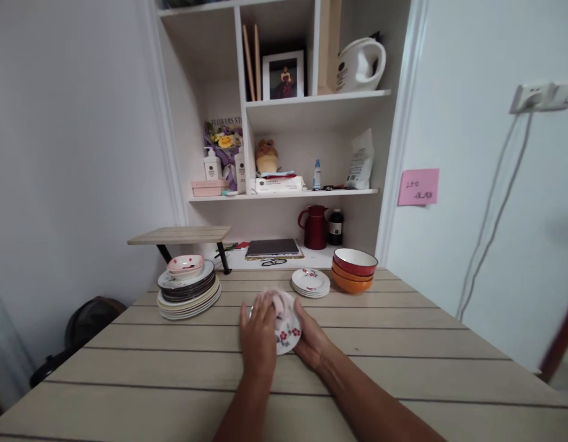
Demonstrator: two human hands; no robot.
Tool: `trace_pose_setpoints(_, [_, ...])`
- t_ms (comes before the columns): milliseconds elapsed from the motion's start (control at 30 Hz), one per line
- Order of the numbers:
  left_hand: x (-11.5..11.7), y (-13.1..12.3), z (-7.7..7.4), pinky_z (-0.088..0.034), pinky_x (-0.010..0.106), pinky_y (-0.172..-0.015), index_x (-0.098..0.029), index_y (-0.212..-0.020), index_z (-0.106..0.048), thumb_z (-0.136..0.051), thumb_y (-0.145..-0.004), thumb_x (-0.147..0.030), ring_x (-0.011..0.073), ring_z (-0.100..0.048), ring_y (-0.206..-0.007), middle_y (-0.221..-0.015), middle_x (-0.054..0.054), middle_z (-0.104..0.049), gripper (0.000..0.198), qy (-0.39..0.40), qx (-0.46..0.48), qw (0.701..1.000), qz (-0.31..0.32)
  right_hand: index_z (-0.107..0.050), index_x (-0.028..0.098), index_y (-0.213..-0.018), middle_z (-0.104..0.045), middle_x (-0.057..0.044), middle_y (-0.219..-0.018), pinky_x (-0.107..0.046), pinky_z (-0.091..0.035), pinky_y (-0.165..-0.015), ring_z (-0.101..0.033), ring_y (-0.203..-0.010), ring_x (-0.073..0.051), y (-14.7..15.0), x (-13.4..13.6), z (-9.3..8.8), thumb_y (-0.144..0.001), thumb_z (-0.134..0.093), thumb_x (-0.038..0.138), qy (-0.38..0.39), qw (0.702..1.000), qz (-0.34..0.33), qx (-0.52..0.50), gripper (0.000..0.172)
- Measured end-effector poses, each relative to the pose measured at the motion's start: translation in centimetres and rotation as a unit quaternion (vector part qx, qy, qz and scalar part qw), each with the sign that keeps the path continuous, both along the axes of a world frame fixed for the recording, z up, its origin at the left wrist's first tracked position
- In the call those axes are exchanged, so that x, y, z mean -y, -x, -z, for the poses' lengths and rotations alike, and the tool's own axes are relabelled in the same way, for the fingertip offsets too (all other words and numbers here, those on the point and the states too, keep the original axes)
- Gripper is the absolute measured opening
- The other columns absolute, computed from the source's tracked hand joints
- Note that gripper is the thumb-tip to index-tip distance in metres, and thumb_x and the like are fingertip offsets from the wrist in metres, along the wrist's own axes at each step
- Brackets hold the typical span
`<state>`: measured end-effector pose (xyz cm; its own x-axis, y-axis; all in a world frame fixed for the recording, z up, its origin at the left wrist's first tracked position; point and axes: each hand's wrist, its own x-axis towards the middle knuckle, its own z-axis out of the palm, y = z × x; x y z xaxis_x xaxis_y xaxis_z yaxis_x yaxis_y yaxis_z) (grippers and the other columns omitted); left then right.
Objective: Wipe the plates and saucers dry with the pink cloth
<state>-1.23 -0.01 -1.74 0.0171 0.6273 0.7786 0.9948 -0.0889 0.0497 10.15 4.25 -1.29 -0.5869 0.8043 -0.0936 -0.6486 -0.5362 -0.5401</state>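
Note:
Above the middle of the table I hold a small white plate [289,339] with red flowers, its face tilted up toward me. My right hand [313,336] grips it by the right edge, thumb along the rim. On its face is a crumpled pale pink cloth [280,305], slightly blurred. My left hand [260,331] lies over the cloth's left part, with the fingers pressed on it, and covers the plate's left side. Just beyond, a stack of similar small flowered plates [311,281] sits on the table.
Left of my hands stands a stack of larger plates [189,305] topped by small bowls [186,265], beside a low wooden stand [180,234]. Stacked red and orange bowls [353,279] are at back right. Behind are a dark laptop [272,247], glasses [273,262] and a red jug [315,228].

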Motion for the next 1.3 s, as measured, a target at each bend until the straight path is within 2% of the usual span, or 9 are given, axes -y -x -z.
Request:
trace_pose_setpoints(100, [0.2, 0.4, -0.3, -0.028, 0.063, -0.11, -0.022, -0.116, -0.063, -0.046, -0.089, -0.009, 0.0269, -0.052, -0.125, -0.135, 0.007, -0.058, 0.035, 0.009, -0.012, 0.998, -0.055, -0.06, 0.012, -0.121, -0.072, -0.013, -0.108, -0.041, -0.047, -0.095, -0.068, -0.099, -0.024, 0.2, 0.1, -0.4, -0.095, -0.038, 0.053, 0.001, 1.0, -0.004, -0.012, 0.053])
trace_pose_setpoints(200, [0.4, 0.0, -0.1, -0.03, 0.062, -0.109, -0.021, -0.108, -0.067, -0.047, -0.088, -0.01, 0.0273, -0.055, -0.123, -0.13, 0.009, -0.062, 0.03, 0.028, -0.033, 0.998, -0.054, -0.061, 0.011, -0.119, -0.073, -0.012, -0.105, -0.04, -0.046, -0.095, -0.068, -0.098, -0.023, -0.1, -0.5, -0.4, -0.096, -0.034, 0.053, 0.003, 0.999, 0.014, -0.038, 0.055])
trace_pose_setpoints(467, [-0.4, -0.9, -0.4, -0.044, 0.042, -0.102, -0.018, -0.118, -0.062, -0.051, -0.088, -0.014, 0.0211, -0.054, -0.123, -0.13, 0.008, -0.062, 0.033, 0.006, -0.106, 0.987, 0.124, -0.065, 0.011, -0.108, -0.074, -0.011, -0.098, -0.032, -0.049, -0.089, -0.069, -0.09, -0.019, 0.4, -0.6, 0.3, -0.092, -0.048, 0.051, 0.031, 0.999, 0.032, -0.024, 0.047])
trace_pose_setpoints(700, [-0.1, 1.2, -1.3, -0.031, 0.058, -0.106, -0.021, -0.105, -0.067, -0.051, -0.089, -0.019, 0.0264, -0.058, -0.114, -0.123, 0.009, -0.066, 0.022, 0.038, 0.013, 0.998, -0.052, -0.06, 0.009, -0.115, -0.074, -0.013, -0.095, -0.041, -0.049, -0.088, -0.07, -0.087, -0.024, 0.8, 0.0, -0.4, -0.096, -0.038, 0.049, 0.046, 0.998, 0.016, -0.028, 0.05])
trace_pose_setpoints(800, [0.4, 0.8, -1.2, -0.035, 0.052, -0.105, -0.02, -0.094, -0.069, -0.054, -0.087, -0.019, 0.0249, -0.059, -0.111, -0.118, 0.009, -0.068, 0.017, 0.054, -0.008, 0.998, -0.012, -0.058, 0.007, -0.118, -0.074, -0.015, -0.097, -0.041, -0.048, -0.09, -0.069, -0.089, -0.025, -0.2, -0.8, -0.9, -0.096, -0.033, 0.052, 0.047, 0.998, 0.028, -0.041, 0.055])
trace_pose_setpoints(900, [0.7, -0.7, -1.0, -0.04, 0.047, -0.103, -0.021, -0.09, -0.068, -0.057, -0.084, -0.019, 0.0239, -0.059, -0.11, -0.117, 0.007, -0.068, 0.013, 0.046, -0.053, 0.994, 0.078, -0.062, 0.005, -0.109, -0.073, -0.017, -0.093, -0.039, -0.049, -0.088, -0.069, -0.087, -0.025, -1.1, -1.3, -1.4, -0.093, -0.031, 0.06, 0.068, 0.997, 0.015, -0.024, 0.065])
trace_pose_setpoints(1033, [0.5, -2.0, -1.0, -0.044, 0.043, -0.1, -0.019, -0.102, -0.065, -0.054, -0.084, -0.013, 0.0226, -0.06, -0.109, -0.117, 0.007, -0.068, 0.022, 0.021, -0.096, 0.982, 0.161, -0.065, 0.007, -0.091, -0.073, -0.012, -0.079, -0.032, -0.05, -0.083, -0.07, -0.077, -0.022, -0.9, -0.7, -1.5, -0.09, -0.042, 0.061, 0.062, 0.998, -0.007, 0.003, 0.058])
trace_pose_setpoints(1100, [0.3, -1.6, -1.3, -0.044, 0.045, -0.1, -0.019, -0.107, -0.064, -0.054, -0.083, -0.012, 0.0234, -0.06, -0.11, -0.118, 0.008, -0.066, 0.027, 0.017, -0.08, 0.988, 0.13, -0.065, 0.009, -0.095, -0.074, -0.01, -0.082, -0.032, -0.049, -0.085, -0.07, -0.079, -0.02, 0.0, -0.1, -1.2, -0.091, -0.047, 0.056, 0.039, 0.999, -0.005, -0.011, 0.051])
trace_pose_setpoints(1300, [0.2, 0.7, -2.0, -0.043, 0.049, -0.096, -0.016, -0.108, -0.062, -0.054, -0.086, -0.018, 0.0276, -0.056, -0.111, -0.119, 0.013, -0.064, 0.024, 0.011, 0.019, 0.995, -0.094, -0.064, 0.01, -0.109, -0.075, -0.011, -0.09, -0.037, -0.049, -0.087, -0.07, -0.082, -0.022, 1.6, 0.6, -0.4, -0.092, -0.045, 0.054, 0.001, 1.0, 0.0, -0.007, 0.051])
